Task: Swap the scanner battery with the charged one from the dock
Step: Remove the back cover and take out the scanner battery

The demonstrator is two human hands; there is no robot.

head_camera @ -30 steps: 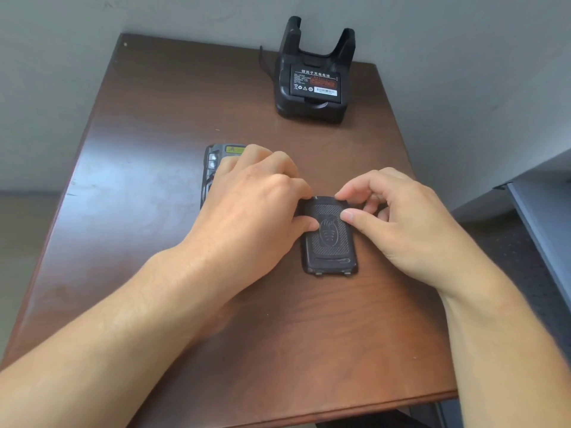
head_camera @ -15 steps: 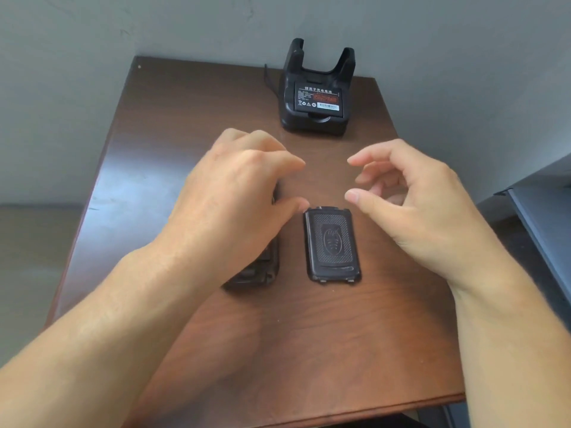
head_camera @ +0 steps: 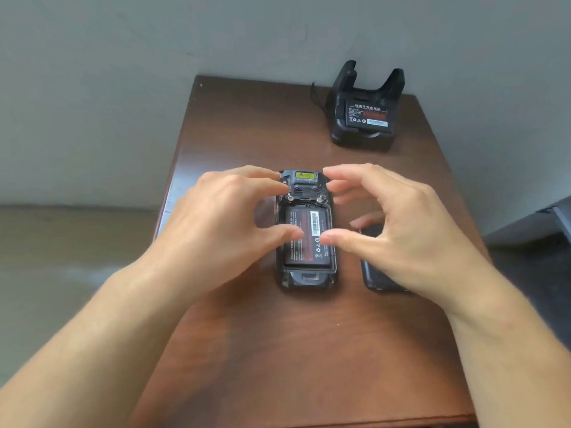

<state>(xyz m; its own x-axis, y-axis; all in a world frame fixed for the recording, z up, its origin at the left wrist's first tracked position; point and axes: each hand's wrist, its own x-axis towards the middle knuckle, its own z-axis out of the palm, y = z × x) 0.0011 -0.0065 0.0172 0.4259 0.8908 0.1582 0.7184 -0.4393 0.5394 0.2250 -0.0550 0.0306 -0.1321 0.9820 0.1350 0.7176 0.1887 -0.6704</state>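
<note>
A: While the scanner [head_camera: 304, 230] is lying face down in the middle of the tabletop [head_camera: 278, 350], which step is going on in the head view?

B: The battery removal, I'd judge. The back cover [head_camera: 372, 274] is lying just right of the scanner, half hidden under the right hand [head_camera: 398, 230], so the bay is showing and the old battery [head_camera: 307, 239] is still sitting in it.

A: And the hands?

B: The left hand [head_camera: 222, 223] is curling wide open at the scanner's left edge, thumb reaching over the battery, fingers near the far end. The right hand is mirroring it, also open and holding nothing. Whether the thumbs are touching the battery I cannot tell.

A: The charged one?

B: The charged battery [head_camera: 369, 117] is resting in the dock [head_camera: 364, 109] at the far right, well apart.

A: Next?

B: Probably getting a fingertip under one battery edge and levering it out while steadying the body, then reaching far right.
</note>
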